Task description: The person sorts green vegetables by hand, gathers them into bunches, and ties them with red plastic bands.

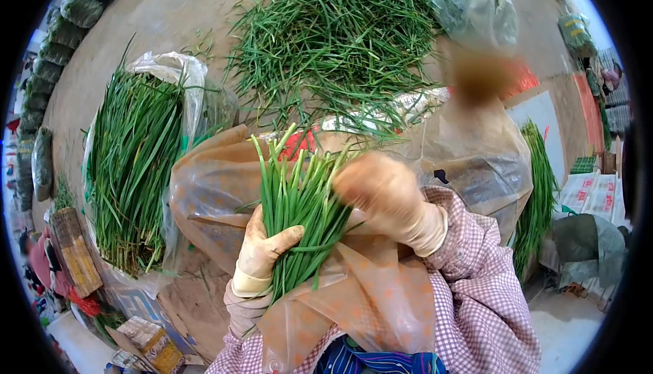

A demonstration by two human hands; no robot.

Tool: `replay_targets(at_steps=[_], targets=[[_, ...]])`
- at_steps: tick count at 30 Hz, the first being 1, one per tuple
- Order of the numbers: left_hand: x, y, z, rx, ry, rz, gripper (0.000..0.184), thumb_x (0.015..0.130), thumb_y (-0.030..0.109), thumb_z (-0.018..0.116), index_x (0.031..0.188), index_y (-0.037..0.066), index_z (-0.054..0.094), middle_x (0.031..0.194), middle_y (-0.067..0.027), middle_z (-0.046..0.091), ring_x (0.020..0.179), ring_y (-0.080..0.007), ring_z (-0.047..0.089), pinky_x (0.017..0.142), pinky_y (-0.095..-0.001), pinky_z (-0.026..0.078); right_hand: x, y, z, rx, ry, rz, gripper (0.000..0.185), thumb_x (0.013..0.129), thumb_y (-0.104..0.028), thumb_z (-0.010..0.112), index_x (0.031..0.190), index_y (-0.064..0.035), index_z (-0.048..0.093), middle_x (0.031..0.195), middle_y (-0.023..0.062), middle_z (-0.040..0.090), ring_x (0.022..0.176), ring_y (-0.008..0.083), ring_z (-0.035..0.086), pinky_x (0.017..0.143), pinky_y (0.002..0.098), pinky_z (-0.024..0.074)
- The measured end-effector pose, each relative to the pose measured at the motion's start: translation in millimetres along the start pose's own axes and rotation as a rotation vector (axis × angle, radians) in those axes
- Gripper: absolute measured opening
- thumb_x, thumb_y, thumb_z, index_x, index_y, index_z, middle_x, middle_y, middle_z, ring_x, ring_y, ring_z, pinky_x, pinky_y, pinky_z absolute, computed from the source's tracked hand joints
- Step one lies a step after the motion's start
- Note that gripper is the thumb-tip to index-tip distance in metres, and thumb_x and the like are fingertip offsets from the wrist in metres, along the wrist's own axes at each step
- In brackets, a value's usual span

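Observation:
My left hand [262, 255], in a pale, soiled rubber glove, is wrapped round a bunch of garlic chives [296, 204] over my lap. The pale cut ends point up and away from me, and the green leaves hang down towards me. At the bunch's upper right is my right hand [386, 197], gloved too. Motion smears its fingers, so I cannot tell whether they grip any stalks. Beneath the bunch, a translucent orange-patterned plastic apron [354, 292] covers my lap and legs.
A large loose heap of chives [333, 34] lies on the floor ahead. To the left, more chives [132, 170] are packed in an open plastic bag [194, 71]. Another pile of chives [534, 204] lies at right. A clear plastic bag [473, 3] sits beside the heap.

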State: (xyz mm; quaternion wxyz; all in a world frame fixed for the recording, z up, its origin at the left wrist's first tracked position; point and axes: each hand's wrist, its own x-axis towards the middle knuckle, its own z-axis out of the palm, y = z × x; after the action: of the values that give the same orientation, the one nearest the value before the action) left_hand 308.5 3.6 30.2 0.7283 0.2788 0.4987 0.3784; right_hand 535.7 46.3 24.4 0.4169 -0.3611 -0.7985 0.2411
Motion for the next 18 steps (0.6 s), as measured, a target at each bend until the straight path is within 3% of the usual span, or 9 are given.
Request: replay_targets(at_steps=[1, 2, 5, 7, 8, 10, 12, 14, 18], targets=[[0.2, -0.1, -1.2, 0.030, -0.007, 0.003, 0.048, 0.076, 0.000, 0.066, 0.121, -0.002, 0.048, 0.109, -0.0087, 0.060, 0.095, -0.0168, 0.059, 0.087, -0.0311, 0.047, 4.6, -14.1, -4.9, 0.305, 0.197, 0.428, 0.010, 0.089, -0.014, 0.059, 0.088, -0.0048, 0.062, 0.083, 0.0080, 0.066, 0.077, 0.0209, 0.064, 0.067, 0.0300, 0.0522], [0.3, -0.6, -1.5, 0.025, -0.006, 0.004, 0.048, 0.076, 0.000, 0.066, 0.121, -0.002, 0.048, 0.109, -0.0087, 0.060, 0.095, -0.0168, 0.059, 0.087, -0.0311, 0.047, 1.0, 1.4, -4.1, 0.777, 0.458, 0.562, 0.011, 0.091, -0.008, 0.057, 0.101, -0.0052, 0.059, 0.085, 0.0066, 0.065, 0.076, 0.0160, 0.063, 0.066, 0.0272, 0.0530], [0.7, -1.5, -2.2, 0.049, -0.006, 0.016, 0.050, 0.076, -0.001, 0.067, 0.121, -0.002, 0.047, 0.109, -0.0092, 0.060, 0.096, -0.0169, 0.059, 0.087, -0.0310, 0.047, 6.7, 34.6, -44.6, 0.891, 0.648, 0.709, 0.010, 0.089, -0.003, 0.058, 0.099, -0.0044, 0.059, 0.084, 0.0072, 0.066, 0.073, 0.0156, 0.062, 0.066, 0.0280, 0.0530], [1.5, -3.4, -3.1, 0.048, -0.014, 0.036, 0.050, 0.075, -0.001, 0.067, 0.121, -0.003, 0.047, 0.109, -0.0094, 0.061, 0.096, -0.0170, 0.059, 0.086, -0.0308, 0.048, 1.4, 54.0, -56.0, 0.550, 0.848, 0.647, 0.008, 0.091, -0.007, 0.058, 0.097, -0.0036, 0.058, 0.079, 0.0066, 0.065, 0.069, 0.0159, 0.062, 0.062, 0.0275, 0.0518], [1.4, -2.5, -2.6, 0.045, -0.010, 0.038, 0.050, 0.075, -0.001, 0.067, 0.121, -0.003, 0.047, 0.109, -0.0094, 0.061, 0.096, -0.0170, 0.059, 0.086, -0.0308, 0.048, 1.7, 52.3, -55.1, 0.553, 0.843, 0.646, 0.008, 0.091, -0.007, 0.058, 0.097, -0.0036, 0.058, 0.079, 0.0066, 0.065, 0.069, 0.0159, 0.062, 0.062, 0.0275, 0.0518], [-0.3, -0.5, 0.9, 0.031, 0.006, 0.031, 0.050, 0.075, -0.001, 0.067, 0.121, -0.003, 0.047, 0.108, -0.0096, 0.061, 0.095, -0.0166, 0.059, 0.086, -0.0304, 0.048, 4.4, 31.5, -49.8, -0.323, 0.600, 0.271, 0.014, 0.091, -0.014, 0.059, 0.095, -0.0016, 0.059, 0.075, 0.0059, 0.065, 0.064, 0.0150, 0.060, 0.058, 0.0282, 0.0503], [-0.2, 0.4, 3.6, 0.069, 0.028, 0.026, 0.050, 0.075, 0.000, 0.068, 0.120, -0.003, 0.047, 0.107, -0.0095, 0.061, 0.094, -0.0164, 0.059, 0.086, -0.0301, 0.048, 9.1, -23.2, -34.9, -0.103, 0.239, 0.439, 0.027, 0.089, -0.028, 0.062, 0.092, -0.0014, 0.060, 0.070, 0.0080, 0.063, 0.058, 0.0194, 0.061, 0.054, 0.0312, 0.0489], [0.6, -0.9, 4.8, 0.110, 0.043, 0.024, 0.050, 0.075, 0.001, 0.068, 0.120, -0.003, 0.048, 0.106, -0.0094, 0.062, 0.094, -0.0162, 0.059, 0.085, -0.0299, 0.048, 12.7, -42.8, -26.5, -0.155, -0.216, 0.373, 0.029, 0.078, -0.028, 0.073, 0.086, -0.0025, 0.063, 0.060, 0.0077, 0.055, 0.054, 0.0231, 0.056, 0.051, 0.0316, 0.0452], [-1.4, -2.7, 9.3, 0.209, 0.108, 0.106, 0.050, 0.074, 0.003, 0.070, 0.118, -0.004, 0.048, 0.105, -0.0089, 0.062, 0.091, -0.0159, 0.059, 0.084, -0.0295, 0.048, 9.3, -31.4, 10.2, -0.233, -0.276, 0.522, 0.025, 0.082, -0.027, 0.068, 0.078, -0.0037, 0.059, 0.056, 0.0104, 0.052, 0.049, 0.0255, 0.053, 0.047, 0.0333, 0.0413]])
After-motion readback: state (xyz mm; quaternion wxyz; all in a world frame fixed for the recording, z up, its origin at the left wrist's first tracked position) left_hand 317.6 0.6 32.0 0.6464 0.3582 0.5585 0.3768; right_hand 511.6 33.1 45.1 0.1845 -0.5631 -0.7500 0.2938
